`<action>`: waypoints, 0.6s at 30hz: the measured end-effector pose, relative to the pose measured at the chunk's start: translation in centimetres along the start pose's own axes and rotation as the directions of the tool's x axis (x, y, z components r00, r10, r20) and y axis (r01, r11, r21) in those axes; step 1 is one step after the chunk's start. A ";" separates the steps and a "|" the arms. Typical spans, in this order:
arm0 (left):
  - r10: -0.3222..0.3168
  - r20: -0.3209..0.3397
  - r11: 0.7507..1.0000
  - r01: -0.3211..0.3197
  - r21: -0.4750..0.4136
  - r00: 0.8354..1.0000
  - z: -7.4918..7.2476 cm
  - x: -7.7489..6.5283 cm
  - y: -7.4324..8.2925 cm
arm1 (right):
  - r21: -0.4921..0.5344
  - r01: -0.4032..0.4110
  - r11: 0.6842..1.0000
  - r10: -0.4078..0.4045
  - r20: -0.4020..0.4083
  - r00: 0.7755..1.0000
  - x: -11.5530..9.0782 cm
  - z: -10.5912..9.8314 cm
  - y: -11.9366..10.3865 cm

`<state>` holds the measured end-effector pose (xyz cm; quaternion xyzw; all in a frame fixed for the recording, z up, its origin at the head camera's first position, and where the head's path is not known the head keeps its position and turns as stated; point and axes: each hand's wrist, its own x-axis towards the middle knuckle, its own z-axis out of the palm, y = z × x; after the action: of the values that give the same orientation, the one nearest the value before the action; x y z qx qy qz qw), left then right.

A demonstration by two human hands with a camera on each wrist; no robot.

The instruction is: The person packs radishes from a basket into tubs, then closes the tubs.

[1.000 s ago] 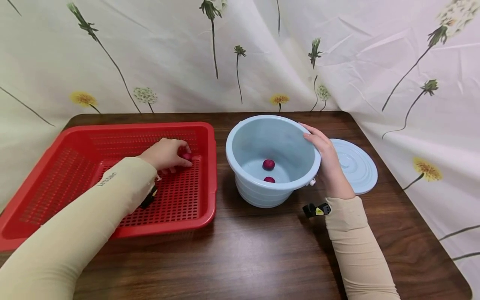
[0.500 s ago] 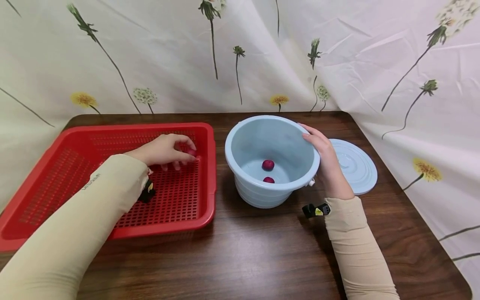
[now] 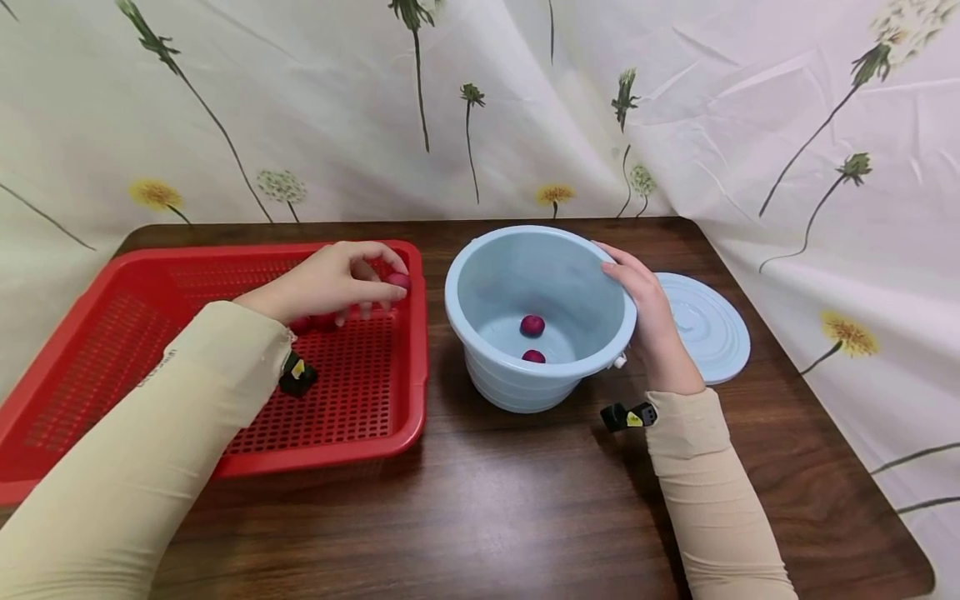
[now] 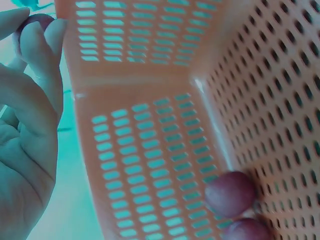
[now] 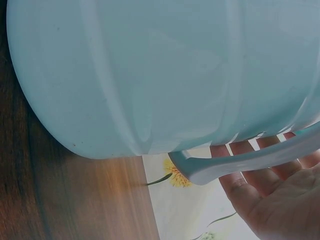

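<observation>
My left hand (image 3: pixel 330 279) pinches a small dark-red plum (image 3: pixel 398 281) between thumb and fingers, raised near the far right corner of the red basket (image 3: pixel 417 375). In the left wrist view that plum (image 4: pixel 36 21) shows at the fingertips. Two more plums (image 4: pixel 230 194) lie in the basket, partly under the hand in the head view. A light blue bucket (image 3: pixel 517 392) stands right of the basket, two plums (image 3: pixel 532 326) on its bottom. My right hand (image 3: pixel 652 321) grips its right rim; below, the right wrist view shows the fingers behind the bucket's handle (image 5: pixel 250 160).
The bucket's light blue lid (image 3: pixel 708 329) lies on the brown wooden table (image 3: pixel 480 500), behind the right hand. A white cloth (image 3: pixel 315 108) with printed dandelions hangs along the back and right edge. Black wrist cameras (image 3: pixel 298 375) are strapped at both cuffs.
My left hand has lifted the plum off the basket's bottom, up and right toward the right rim. Other plums now show beneath the hand. The right hand and bucket stay put.
</observation>
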<state>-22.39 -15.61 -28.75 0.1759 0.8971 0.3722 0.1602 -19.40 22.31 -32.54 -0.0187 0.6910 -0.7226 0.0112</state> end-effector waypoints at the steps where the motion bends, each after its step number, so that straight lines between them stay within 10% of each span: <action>1: 0.008 -0.006 1.000 -0.008 -0.009 1.000 0.0 0.0 0.3 | -0.007 0.004 1.000 -0.004 0.002 1.000 0.0 0.0 0.0; 18: 0.110 -0.030 0.975 -0.114 -0.189 0.993 0.9 -0.2 4.7 | -0.011 0.002 1.000 -0.002 -0.004 1.000 0.1 0.0 0.1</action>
<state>-20.88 -12.06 -25.84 0.2064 0.8477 0.4663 0.1463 -19.51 22.25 -32.59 -0.0177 0.6950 -0.7187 0.0091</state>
